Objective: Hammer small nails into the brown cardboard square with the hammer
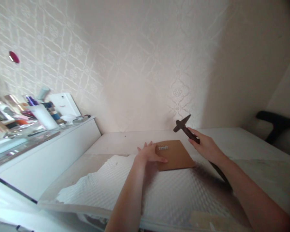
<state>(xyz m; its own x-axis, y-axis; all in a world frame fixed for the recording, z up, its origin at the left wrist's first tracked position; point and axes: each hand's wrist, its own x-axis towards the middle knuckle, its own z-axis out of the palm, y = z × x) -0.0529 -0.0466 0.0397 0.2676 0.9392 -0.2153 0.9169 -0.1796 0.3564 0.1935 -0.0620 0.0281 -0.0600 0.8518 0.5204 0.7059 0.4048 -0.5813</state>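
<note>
A brown wooden board (177, 156) lies on a white padded sheet (125, 187) on the table. A short row of small metal nails (163, 148) stands near the board's far left corner. My left hand (151, 153) rests on the board's left edge, fingers stretched flat, just below the nails. My right hand (205, 146) is closed round the handle of a dark hammer (183, 126), whose head is raised above the board's far right corner.
A white table (231, 138) stands against a patterned wall (147, 64). At left a white shelf unit (50, 148) carries several bottles and jars (41, 112). A dark chair arm (276, 124) shows at the right edge.
</note>
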